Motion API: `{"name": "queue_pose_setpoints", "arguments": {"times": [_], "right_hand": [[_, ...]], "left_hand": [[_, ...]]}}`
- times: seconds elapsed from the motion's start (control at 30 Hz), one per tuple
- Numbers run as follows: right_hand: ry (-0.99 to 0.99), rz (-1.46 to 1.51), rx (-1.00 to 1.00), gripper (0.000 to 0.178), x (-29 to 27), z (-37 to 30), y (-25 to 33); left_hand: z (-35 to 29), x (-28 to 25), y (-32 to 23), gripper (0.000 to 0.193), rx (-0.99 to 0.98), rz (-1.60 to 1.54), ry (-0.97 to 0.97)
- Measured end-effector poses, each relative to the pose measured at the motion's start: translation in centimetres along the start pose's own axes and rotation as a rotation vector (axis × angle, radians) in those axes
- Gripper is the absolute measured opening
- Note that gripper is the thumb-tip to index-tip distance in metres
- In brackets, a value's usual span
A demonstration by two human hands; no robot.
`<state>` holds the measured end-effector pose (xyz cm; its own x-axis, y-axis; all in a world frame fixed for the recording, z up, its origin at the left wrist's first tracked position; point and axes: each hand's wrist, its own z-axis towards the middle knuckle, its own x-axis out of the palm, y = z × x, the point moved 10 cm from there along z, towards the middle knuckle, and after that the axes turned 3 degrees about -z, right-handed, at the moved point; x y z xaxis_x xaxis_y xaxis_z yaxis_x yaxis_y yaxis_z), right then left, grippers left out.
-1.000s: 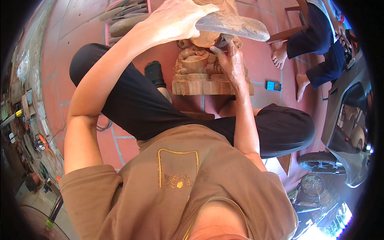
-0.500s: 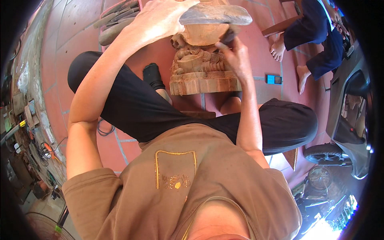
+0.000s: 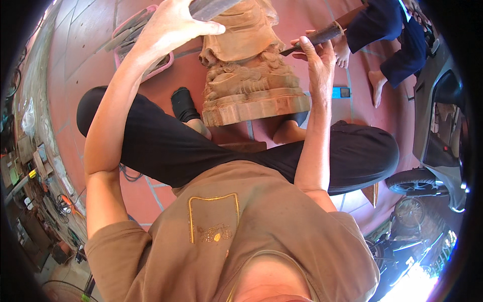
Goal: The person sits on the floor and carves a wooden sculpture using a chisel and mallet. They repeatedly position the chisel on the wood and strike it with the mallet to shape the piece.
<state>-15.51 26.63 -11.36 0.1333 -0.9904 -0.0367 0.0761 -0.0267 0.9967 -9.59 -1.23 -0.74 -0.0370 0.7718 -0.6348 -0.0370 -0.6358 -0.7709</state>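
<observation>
At upper left, your left hand (image 3: 171, 30) clamps a grey wooden club (image 3: 214, 7); at upper right, your right hand (image 3: 320, 59) grips the wood-handled chisel (image 3: 325, 33) low, probably for blade control, its tip beside the carved wooden statue (image 3: 240, 36), upper centre.

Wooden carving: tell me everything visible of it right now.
The wooden carving looks like bare brown wood. Smooth, drapery-like folds fill its upper part; below come dense, rounded relief forms, then a plain, thick base at the end nearest the camera. Its top runs out of view, and tiled floor surrounds it. The dark tip of a chisel-like tool reaches its right edge in view; contact is unclear.
</observation>
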Motion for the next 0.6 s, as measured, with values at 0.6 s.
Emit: {"name": "queue_pose_setpoints", "arguments": {"times": [0.6], "right_hand": [[0.143, -0.363, 0.088, 0.033, 1.0, 0.0, -2.9]], "left_hand": [[0.6, 0.9, -0.1, 0.073, -0.095, -0.214, 0.035]]}}
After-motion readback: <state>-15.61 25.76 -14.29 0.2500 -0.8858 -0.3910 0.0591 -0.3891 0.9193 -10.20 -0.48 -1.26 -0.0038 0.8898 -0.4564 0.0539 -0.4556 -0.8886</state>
